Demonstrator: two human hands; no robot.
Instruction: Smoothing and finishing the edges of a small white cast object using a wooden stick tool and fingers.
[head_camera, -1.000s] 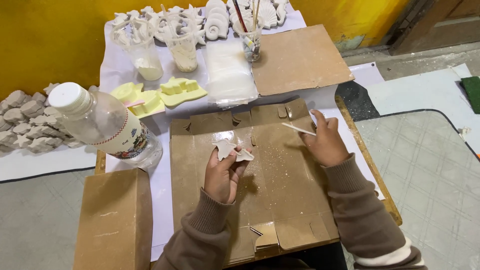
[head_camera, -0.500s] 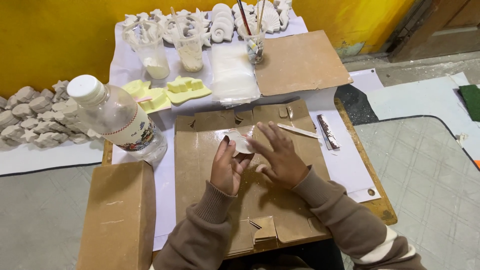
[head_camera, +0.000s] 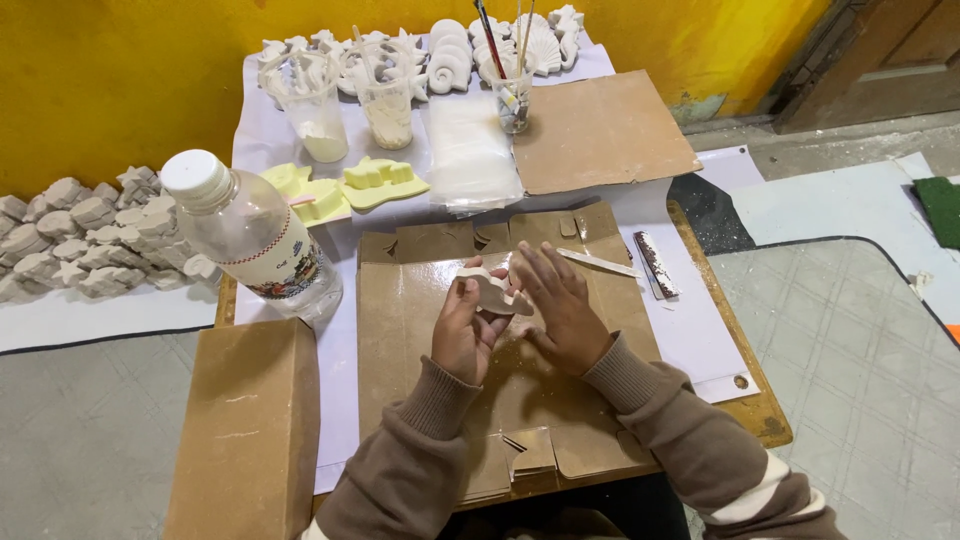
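My left hand (head_camera: 463, 330) holds a small white plaster cast (head_camera: 495, 291) above a flattened cardboard sheet (head_camera: 400, 300). My right hand (head_camera: 558, 305) lies beside it, fingers spread, with its fingertips touching the cast's right side. A thin white stick (head_camera: 598, 262) and a narrow speckled file strip (head_camera: 656, 264) lie on the table just right of my hands, with nothing holding them.
A clear plastic bottle (head_camera: 255, 238) stands at the left, a cardboard box (head_camera: 247, 430) in front of it. Yellow moulds (head_camera: 345, 188), two plastic cups (head_camera: 318, 110), a jar of brushes (head_camera: 512, 95), plastic bags (head_camera: 468, 150), a cardboard square (head_camera: 600, 130) and white plaster casts (head_camera: 90, 235) lie behind.
My right hand put the thin stick down at the right, then came back to the cast in my left hand. The view shifted slightly.
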